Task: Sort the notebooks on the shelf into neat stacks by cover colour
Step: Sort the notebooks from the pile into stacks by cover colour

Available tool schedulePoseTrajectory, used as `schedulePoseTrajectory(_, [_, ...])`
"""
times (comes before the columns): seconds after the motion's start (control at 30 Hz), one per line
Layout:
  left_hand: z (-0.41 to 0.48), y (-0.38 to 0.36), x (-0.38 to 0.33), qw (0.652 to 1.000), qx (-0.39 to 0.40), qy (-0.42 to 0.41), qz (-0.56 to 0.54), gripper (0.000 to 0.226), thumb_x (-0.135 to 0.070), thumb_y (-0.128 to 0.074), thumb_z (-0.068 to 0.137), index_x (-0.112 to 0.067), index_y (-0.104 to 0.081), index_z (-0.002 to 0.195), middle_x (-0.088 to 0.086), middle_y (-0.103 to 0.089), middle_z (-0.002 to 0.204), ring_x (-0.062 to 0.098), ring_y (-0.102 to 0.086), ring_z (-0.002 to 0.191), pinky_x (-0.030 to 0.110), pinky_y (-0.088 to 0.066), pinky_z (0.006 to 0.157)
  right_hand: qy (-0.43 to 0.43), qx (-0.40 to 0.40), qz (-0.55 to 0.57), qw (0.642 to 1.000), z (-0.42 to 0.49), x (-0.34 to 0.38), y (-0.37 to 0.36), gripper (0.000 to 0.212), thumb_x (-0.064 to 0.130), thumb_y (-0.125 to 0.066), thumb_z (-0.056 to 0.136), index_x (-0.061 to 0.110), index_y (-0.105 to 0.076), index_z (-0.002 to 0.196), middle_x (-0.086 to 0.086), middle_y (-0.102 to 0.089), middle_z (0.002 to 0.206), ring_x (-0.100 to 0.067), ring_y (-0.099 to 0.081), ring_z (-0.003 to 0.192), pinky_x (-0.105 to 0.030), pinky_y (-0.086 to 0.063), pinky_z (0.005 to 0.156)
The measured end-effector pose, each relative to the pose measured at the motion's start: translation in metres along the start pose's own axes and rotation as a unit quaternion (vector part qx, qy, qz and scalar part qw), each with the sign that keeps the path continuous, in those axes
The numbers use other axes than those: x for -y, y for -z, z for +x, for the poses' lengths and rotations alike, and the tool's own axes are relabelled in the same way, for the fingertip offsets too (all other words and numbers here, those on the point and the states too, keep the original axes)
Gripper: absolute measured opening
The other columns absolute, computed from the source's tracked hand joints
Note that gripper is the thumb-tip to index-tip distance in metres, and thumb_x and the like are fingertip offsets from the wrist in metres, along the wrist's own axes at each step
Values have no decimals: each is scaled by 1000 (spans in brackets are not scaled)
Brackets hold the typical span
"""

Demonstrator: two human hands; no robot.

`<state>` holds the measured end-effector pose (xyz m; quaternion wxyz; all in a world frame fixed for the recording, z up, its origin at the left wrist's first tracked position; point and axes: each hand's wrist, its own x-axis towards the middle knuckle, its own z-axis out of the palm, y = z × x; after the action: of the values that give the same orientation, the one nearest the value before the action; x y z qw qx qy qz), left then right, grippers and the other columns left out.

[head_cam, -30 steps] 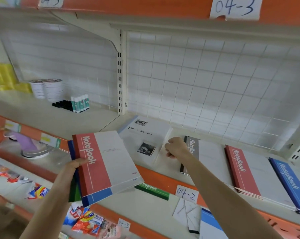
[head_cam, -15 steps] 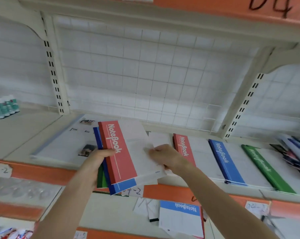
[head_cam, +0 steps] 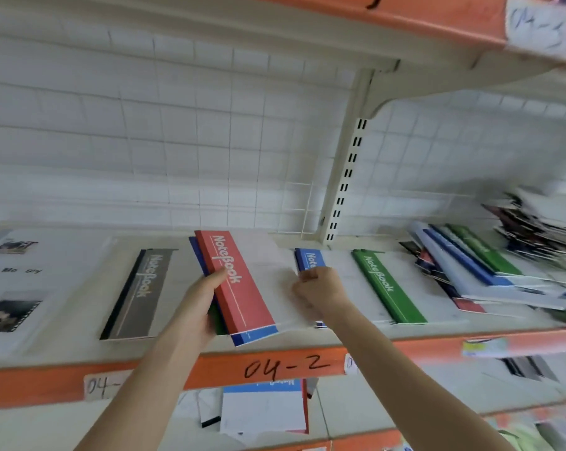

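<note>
Notebooks on the shelf are judged partly sorted. Positions are given from the 04-2 label. A grey notebook lies flat up and to the left of it. A blue notebook lies just above and to the right, and a green notebook lies farther right. Each lies apart from its neighbours.

Far right of the label, an untidy heap of mixed covers awaits sorting; this appears to be the larger part of the work.

Directly above the label, the left hand grips a bundle by its spine side. The red notebook is uppermost, with blue beneath it and green lowest. The right hand, fingers curled, pinches the free edge of the red notebook.

Covers are thin, with a white field and a coloured spine band printed "NoteBook". The bundle is fanned, not squared.
</note>
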<state>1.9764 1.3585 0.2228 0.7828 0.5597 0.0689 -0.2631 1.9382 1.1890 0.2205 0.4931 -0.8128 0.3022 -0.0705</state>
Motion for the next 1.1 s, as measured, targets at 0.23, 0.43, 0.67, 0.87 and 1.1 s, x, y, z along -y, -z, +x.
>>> schedulePoseTrajectory(0.23, [-5,-31,13,999,17,-17,38,28,-34,-47,97,-24,-48,124,5,-63,103,23,-59,86,40,-47,74,-2,-18,98,995,7,-20,16,16,7,-60,83,16,-53,95,-5,-59,85,-22,-54,72,-22,-43,61])
schedulePoseTrajectory(0.43, [-3,-24,22,991,-34,-78,108,30,-35,-47,96,-29,-46,125,-2,-61,101,20,-59,89,38,-47,76,22,-6,106,994,5,-20,17,16,5,-60,84,11,-46,88,1,-51,80,-18,-51,73,-23,-36,53])
schedulePoseTrajectory(0.67, [-8,14,10,989,-99,-91,63,8,-25,-51,97,-26,-51,104,-2,-61,89,13,-57,75,30,-44,62,44,-52,43,997,21,-22,24,28,1,-56,84,12,-46,107,-9,-58,103,-27,-55,89,-31,-45,70])
schedulePoseTrajectory(0.87, [-15,71,-13,981,-150,-99,74,29,-7,-57,91,-25,-47,112,-6,-58,85,12,-55,73,28,-39,55,51,-49,-170,983,32,-21,22,53,1,-48,87,10,-41,139,-16,-60,121,-31,-56,109,-31,-46,86])
schedulePoseTrajectory(1.1, [-13,96,-15,986,-132,-68,79,29,-1,-55,89,-20,-48,111,-2,-57,83,15,-53,73,30,-39,57,74,-21,-357,931,22,-14,-15,26,21,-51,89,8,-57,110,-12,-58,112,-29,-54,94,-25,-41,62])
